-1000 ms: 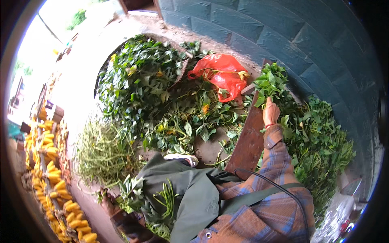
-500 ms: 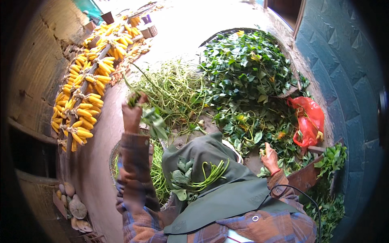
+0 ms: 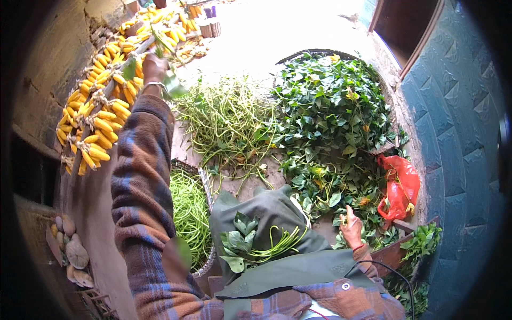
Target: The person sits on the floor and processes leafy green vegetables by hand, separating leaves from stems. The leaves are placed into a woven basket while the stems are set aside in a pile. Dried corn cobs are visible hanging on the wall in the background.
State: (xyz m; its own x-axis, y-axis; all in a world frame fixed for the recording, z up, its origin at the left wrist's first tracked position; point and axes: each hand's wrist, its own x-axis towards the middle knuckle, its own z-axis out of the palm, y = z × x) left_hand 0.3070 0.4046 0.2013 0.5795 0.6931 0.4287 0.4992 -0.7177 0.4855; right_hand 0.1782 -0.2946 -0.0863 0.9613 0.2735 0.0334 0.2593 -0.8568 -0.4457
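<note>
My left hand (image 3: 154,68) is raised at the end of an outstretched arm, closed around a leafy green stem. Motion blurs the stem's leaves (image 3: 172,84). My right hand (image 3: 350,229) is low beside the leaf heap (image 3: 330,186), fingers bent together; what they pinch, if anything, is too small to make out. Across my lap lies a dark green apron (image 3: 272,213), bearing a small bunch of green leaves (image 3: 240,240) and several thin green stalks (image 3: 280,241). Left of my lap, a basket (image 3: 207,186) holds many long green stalks (image 3: 186,208).
A tangle of pale stripped stems (image 3: 229,117) lies ahead. Behind it to the right stands a broad basket piled with leaves (image 3: 330,101). Nearby are a red plastic bag (image 3: 400,184), hanging corn cobs (image 3: 101,112) at left, gourds (image 3: 76,253) and a blue-green door (image 3: 453,133).
My left arm has stretched forward and up, carrying the leafy stem toward the corn cobs. My right hand stays near the leaf heap. The whole view has shifted slightly.
</note>
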